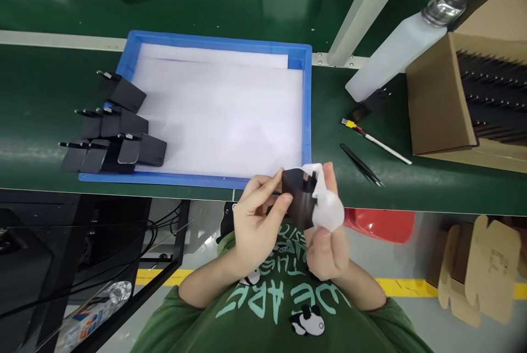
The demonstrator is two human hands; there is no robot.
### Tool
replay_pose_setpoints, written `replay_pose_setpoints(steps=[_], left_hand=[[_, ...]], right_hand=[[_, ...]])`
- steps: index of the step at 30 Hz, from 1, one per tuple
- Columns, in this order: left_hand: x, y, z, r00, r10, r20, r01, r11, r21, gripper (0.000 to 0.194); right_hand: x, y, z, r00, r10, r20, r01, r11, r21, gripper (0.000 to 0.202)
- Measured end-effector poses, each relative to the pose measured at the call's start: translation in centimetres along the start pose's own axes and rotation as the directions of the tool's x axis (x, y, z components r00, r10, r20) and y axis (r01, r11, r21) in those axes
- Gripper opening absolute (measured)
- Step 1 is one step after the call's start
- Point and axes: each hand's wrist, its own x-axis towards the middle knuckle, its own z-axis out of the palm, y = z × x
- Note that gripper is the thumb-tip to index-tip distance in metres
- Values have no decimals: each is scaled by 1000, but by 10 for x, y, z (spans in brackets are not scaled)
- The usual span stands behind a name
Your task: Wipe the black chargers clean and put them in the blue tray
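Observation:
Between my hands, in front of the bench edge, is a black plug-in power adapter [297, 195]. My left hand [261, 221] is closed on its left side, thumb in front and fingers behind. A crumpled white cloth [328, 207] lies against the adapter's right side, where its pins are. My right hand [329, 248] is closed on this cloth, with one finger raised behind it. Several more black adapters [123, 136] stand grouped over the left end of a blue tray [307, 106], pins upward.
White foam sheets [218, 117] line the tray. Right of it lie tweezers [360, 163], a white cable with a yellow connector [374, 141], another black adapter [368, 103] and a translucent bottle [399, 54]. A cardboard box [438, 97] holds rows of black adapters. A red stool [382, 224] stands below.

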Motion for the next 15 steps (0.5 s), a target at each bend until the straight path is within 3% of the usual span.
replay_pose_setpoints(steps=[2,5,8,11,13,15], left_hand=[[-1,1,-4,995,-53,90,58,997,-60,36],[-2,2,-6,957,-232,174,267,939,-216,66],[-3,4,-2,894,-409,185,449,829,-333,61],[-2,6,4,776,-584,237,623,656,-425,60],[0,8,4,661,-688,299,728,493,-477,58],[3,11,2,575,-728,373,786,365,-499,53]], right_hand=[[8,-2,0,993,-96,-66,98,994,37,64],[17,1,-1,987,-148,-59,147,989,-17,72],[18,7,-1,990,-118,-72,113,991,-66,71],[16,14,-1,960,-261,-104,242,955,-170,60],[18,18,-5,910,-405,-91,369,889,-270,59],[23,23,-11,841,-538,-49,489,797,-355,55]])
